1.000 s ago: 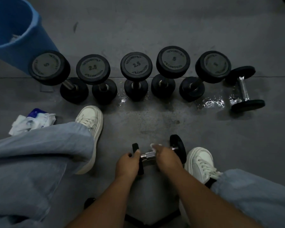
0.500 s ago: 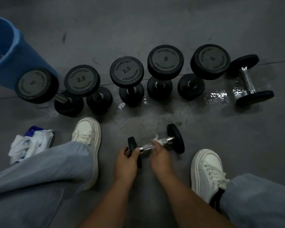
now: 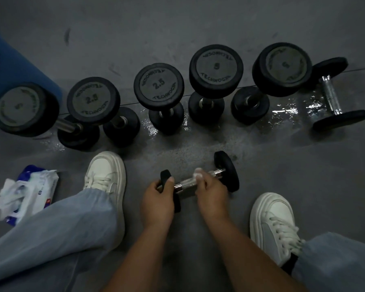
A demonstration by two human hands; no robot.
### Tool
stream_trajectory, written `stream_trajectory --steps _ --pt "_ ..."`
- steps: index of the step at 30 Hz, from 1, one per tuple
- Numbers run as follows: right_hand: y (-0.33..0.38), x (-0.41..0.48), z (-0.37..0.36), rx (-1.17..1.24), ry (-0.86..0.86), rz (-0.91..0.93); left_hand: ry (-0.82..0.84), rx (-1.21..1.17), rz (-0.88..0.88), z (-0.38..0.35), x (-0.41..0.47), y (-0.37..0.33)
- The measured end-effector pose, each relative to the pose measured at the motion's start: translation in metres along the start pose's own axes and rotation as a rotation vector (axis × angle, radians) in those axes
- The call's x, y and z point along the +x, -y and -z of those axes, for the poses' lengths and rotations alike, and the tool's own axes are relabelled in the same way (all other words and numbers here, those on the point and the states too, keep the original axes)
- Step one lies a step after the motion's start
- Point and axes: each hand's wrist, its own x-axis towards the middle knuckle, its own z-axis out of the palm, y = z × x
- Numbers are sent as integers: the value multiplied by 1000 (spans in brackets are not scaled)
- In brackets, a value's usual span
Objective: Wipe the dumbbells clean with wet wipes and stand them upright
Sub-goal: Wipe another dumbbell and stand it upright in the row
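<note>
Gripping one end of small dumbbell (image 3: 227,171) with left hand (image 3: 158,202), right hand (image 3: 211,193) clamping wet wipe (image 3: 198,174) round handle

Blue bin (image 3: 13,76) far left, grey floor (image 3: 177,22) with wet patch (image 3: 282,111), left white sneaker (image 3: 105,171), right white sneaker (image 3: 272,220), pale jeans (image 3: 51,228)

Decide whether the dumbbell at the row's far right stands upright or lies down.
Lying down: the far-right dumbbell shows its whole chrome handle along the floor, both plates on edge.

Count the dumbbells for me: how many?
7. Five upright dumbbells form the back row, a lying dumbbell ends it on the right, and left hand and right hand grip the held dumbbell.
</note>
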Motion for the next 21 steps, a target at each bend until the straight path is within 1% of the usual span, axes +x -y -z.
stream_trajectory --steps 1,2,4,5,6,8,9,10,11,12,13,14,16,17,18,20,21 --pt "0 0 -1 -25 64 23 3 -3 11 0 2 -2" --pt "0 1 1 -15 66 11 4 -3 25 0 4 -4" --pt "3 4 9 36 -57 -70 -10 -17 40 0 9 -9" --pt "4 3 12 48 -102 -82 -18 -30 41 0 9 -11" --pt "5 1 12 37 -74 -67 -20 -44 41 -1 8 -12" --pt "9 -3 5 -8 122 16 5 -110 34 -2 2 -12" --pt "13 -2 2 -3 169 24 22 -154 32 -1 -3 -12" --pt "15 3 2 43 156 -1 41 -195 28 0 -6 -11" --pt "18 8 3 126 97 -48 62 -224 18 2 -7 -10" --pt "17 13 6 168 6 -63 78 -244 7 2 -5 -9" --pt "16 15 6 170 -35 -55 96 -257 -8 3 -3 -9" --pt "19 14 6 145 14 -37 103 -276 -20 3 -1 -10" --pt "22 11 -5 68 231 9 97 -290 -42 2 3 -16" --pt "25 14 -8 17 268 61 85 -286 -55 2 5 -19" --pt "27 19 -8 7 221 85 84 -279 -69 2 6 -23" --pt "30 34 3 61 14 39 107 -263 -82 3 7 -27" --pt "28 39 9 45 -76 19 122 -246 -84 3 7 -27"
